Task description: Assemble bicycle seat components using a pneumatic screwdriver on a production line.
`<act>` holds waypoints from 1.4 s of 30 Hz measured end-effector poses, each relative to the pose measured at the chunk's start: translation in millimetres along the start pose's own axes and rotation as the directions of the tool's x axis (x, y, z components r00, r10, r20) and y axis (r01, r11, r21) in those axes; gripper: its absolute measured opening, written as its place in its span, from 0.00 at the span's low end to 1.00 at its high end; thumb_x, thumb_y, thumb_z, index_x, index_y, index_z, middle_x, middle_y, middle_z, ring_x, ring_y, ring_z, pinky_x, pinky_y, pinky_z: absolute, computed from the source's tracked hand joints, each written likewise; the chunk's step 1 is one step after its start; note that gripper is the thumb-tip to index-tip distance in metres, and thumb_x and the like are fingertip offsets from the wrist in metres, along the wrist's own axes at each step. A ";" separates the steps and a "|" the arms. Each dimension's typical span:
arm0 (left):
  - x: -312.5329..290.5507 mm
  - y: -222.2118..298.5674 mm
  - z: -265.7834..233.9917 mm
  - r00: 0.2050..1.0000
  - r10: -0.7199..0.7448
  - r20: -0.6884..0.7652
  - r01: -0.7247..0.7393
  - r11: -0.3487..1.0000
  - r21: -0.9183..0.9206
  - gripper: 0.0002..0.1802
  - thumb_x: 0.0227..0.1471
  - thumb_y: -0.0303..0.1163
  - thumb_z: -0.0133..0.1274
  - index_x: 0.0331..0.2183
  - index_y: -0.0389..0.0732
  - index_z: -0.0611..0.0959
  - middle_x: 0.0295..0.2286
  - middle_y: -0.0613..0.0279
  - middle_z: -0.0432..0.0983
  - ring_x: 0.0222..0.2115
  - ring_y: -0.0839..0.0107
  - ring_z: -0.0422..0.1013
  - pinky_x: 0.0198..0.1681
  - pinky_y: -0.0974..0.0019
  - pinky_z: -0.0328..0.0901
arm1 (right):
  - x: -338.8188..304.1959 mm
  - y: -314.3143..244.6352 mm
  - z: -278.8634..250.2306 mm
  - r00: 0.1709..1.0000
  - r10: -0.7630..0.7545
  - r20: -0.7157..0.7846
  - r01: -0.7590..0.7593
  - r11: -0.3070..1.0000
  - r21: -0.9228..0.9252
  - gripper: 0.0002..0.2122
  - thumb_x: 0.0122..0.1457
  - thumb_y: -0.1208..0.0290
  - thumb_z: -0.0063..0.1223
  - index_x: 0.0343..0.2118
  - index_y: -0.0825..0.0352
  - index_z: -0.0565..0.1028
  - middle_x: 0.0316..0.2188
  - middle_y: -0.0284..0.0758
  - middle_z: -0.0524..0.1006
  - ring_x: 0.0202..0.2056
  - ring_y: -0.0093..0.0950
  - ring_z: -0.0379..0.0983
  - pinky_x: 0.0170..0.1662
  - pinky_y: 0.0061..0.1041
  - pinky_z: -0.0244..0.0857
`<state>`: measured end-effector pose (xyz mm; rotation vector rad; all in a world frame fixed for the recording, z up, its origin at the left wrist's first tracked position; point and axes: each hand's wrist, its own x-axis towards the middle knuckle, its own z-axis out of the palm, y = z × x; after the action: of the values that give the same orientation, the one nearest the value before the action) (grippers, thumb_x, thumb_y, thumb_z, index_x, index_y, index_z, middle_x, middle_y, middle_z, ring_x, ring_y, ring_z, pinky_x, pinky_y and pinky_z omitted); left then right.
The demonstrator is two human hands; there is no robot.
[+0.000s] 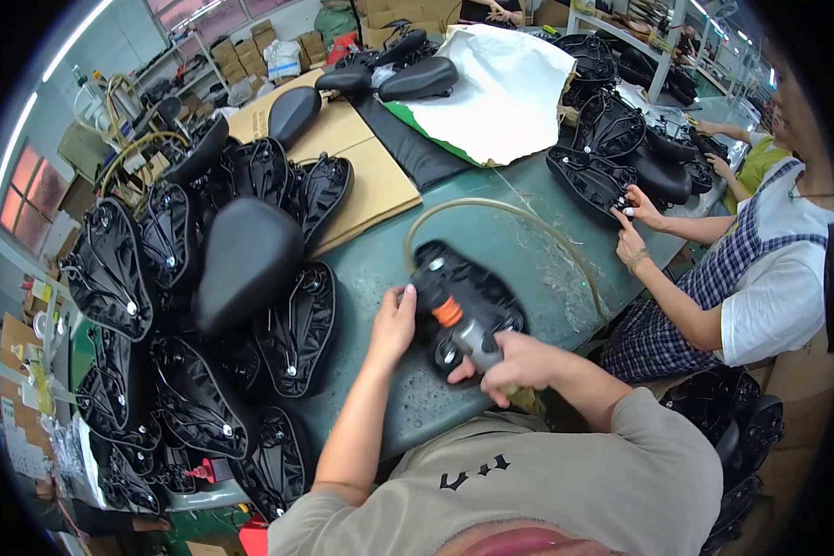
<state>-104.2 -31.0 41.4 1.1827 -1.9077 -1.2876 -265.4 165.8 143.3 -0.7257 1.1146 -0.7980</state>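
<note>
An upturned black bicycle saddle (497, 289) lies on the green worktable in front of me, its underside and metal fittings facing up. My right hand (517, 363) is wrapped round the grip of a grey pistol-shaped power tool (473, 339) with an orange ring. The tool reaches over the saddle; its tip is too blurred to tell what it touches. At the saddle's left edge, my left hand (395, 322) has its fingers bent and closed on the rim. A pale hose (514, 206) arcs over the table behind the saddle.
Many upturned saddles (202, 394) are piled at the left, with one smooth saddle (250, 262) right side up on top. Cardboard (371, 171) and a white sheet (496, 88) lie farther back. At right, a co-worker's hands (635, 232) touch another saddle (588, 185).
</note>
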 end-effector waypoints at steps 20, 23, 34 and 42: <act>-65.8 -7.6 -23.9 0.999 -0.046 0.003 0.045 0.986 0.163 0.22 0.61 0.38 0.53 0.50 0.32 0.80 0.42 0.38 0.80 0.45 0.42 0.76 0.50 0.50 0.70 | 122.5 -91.5 19.5 0.547 -0.804 -0.233 0.779 0.591 -0.211 0.13 0.56 0.86 0.52 0.44 0.67 0.67 0.30 0.35 0.75 0.25 0.22 0.75 0.29 0.23 0.70; -65.2 -5.4 -24.8 0.999 -0.036 -0.006 0.037 0.989 0.141 0.20 0.60 0.37 0.54 0.49 0.34 0.80 0.40 0.40 0.80 0.43 0.42 0.76 0.48 0.49 0.70 | 129.8 -98.9 22.1 0.545 -0.818 -0.185 0.727 0.571 -0.382 0.12 0.56 0.85 0.52 0.42 0.67 0.68 0.29 0.34 0.75 0.24 0.21 0.74 0.27 0.22 0.69; -64.0 -0.8 -27.0 0.998 0.060 -0.014 -0.056 0.979 0.197 0.18 0.61 0.36 0.52 0.47 0.33 0.80 0.37 0.34 0.79 0.40 0.34 0.75 0.44 0.45 0.71 | 169.2 -105.3 -6.7 0.501 -0.865 0.031 0.734 0.405 -0.546 0.03 0.54 0.79 0.58 0.29 0.70 0.74 0.21 0.33 0.78 0.21 0.22 0.75 0.26 0.24 0.70; -67.6 3.0 -29.2 0.999 -0.003 0.044 -0.005 0.984 0.176 0.17 0.62 0.36 0.51 0.48 0.35 0.80 0.37 0.36 0.80 0.41 0.38 0.76 0.45 0.46 0.70 | 150.8 -111.1 14.2 0.681 -0.711 -0.173 0.676 0.702 -0.224 0.08 0.52 0.79 0.60 0.33 0.69 0.73 0.25 0.32 0.77 0.22 0.20 0.74 0.26 0.23 0.70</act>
<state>-50.4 16.5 57.8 1.2488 -2.0899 -1.1722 -237.0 -18.4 166.8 -1.2379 1.1215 -1.5097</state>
